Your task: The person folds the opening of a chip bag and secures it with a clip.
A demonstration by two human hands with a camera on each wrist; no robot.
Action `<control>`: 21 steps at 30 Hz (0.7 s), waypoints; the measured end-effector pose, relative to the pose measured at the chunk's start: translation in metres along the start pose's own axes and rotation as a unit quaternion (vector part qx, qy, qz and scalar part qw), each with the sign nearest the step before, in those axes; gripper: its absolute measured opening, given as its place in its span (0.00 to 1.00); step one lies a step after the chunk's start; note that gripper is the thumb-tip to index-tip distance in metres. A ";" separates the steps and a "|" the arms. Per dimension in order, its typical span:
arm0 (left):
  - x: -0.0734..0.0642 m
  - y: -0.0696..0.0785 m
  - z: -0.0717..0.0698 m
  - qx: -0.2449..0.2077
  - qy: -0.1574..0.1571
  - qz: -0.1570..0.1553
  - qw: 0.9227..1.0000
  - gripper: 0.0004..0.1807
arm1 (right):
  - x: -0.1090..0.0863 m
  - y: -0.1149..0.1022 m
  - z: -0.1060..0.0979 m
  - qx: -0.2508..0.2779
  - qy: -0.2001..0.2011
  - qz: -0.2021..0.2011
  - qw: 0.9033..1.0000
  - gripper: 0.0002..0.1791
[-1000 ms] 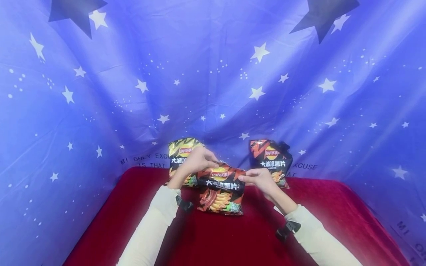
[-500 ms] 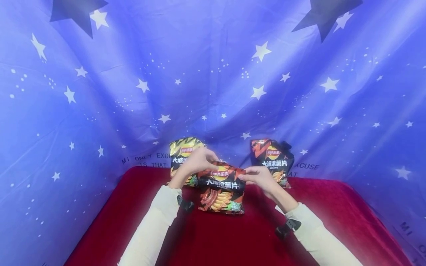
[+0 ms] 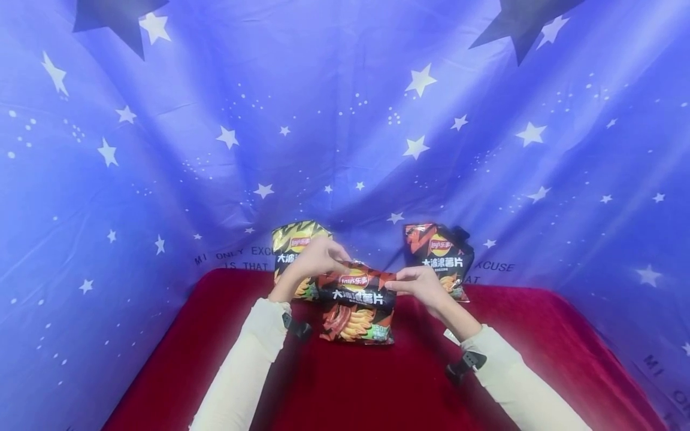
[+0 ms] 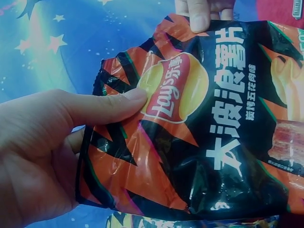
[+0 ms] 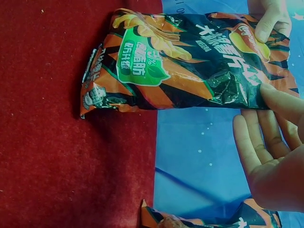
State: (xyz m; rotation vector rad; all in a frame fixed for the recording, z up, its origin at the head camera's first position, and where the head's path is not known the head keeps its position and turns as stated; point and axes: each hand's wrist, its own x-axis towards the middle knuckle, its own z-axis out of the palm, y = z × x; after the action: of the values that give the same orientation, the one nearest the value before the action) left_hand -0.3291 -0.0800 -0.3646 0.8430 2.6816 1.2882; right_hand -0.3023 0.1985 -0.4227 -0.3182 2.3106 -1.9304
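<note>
Both hands hold one black and orange bag of potato chips (image 3: 358, 311) upright over the front middle of the table. My left hand (image 3: 317, 262) pinches its top edge, and in the left wrist view the thumb (image 4: 128, 100) lies across the front beside the yellow and red logo. At the bag's right side my right hand (image 3: 423, 287) pinches the edge between thumb and fingers. In the right wrist view several fingers of that hand (image 5: 280, 152) stretch out behind and below the bag. Behind the left hand stands a yellow and black chip bag (image 3: 293, 239), partly hidden.
A second orange and black chip bag (image 3: 439, 257) stands at the back right, with a dark thing at its top corner. Red cloth covers the table (image 3: 345, 389). A blue curtain with stars (image 3: 334, 120) hangs behind. Something small and white (image 3: 451, 337) shows by the right wrist.
The hands and the chip bag stay almost in place. The whole view shifts slightly as the head moves.
</note>
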 end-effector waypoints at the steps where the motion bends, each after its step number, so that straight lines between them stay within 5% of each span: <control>1: 0.000 0.000 0.000 0.001 0.004 0.000 1.000 0.10 | 0.000 0.000 0.000 0.002 -0.001 0.001 1.000 0.04; 12: 0.001 -0.003 -0.002 -0.062 -0.012 0.016 0.998 0.15 | 0.000 0.001 -0.004 0.044 -0.040 0.018 0.998 0.09; 21: -0.001 0.000 -0.003 -0.065 -0.016 0.038 0.997 0.13 | -0.001 0.000 -0.011 0.073 -0.081 0.018 0.994 0.14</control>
State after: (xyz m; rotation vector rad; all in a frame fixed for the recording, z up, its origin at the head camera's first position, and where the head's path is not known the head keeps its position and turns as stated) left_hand -0.3290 -0.0823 -0.3625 0.9493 2.5322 1.4330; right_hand -0.3039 0.2093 -0.4211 -0.3994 2.0478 -1.9634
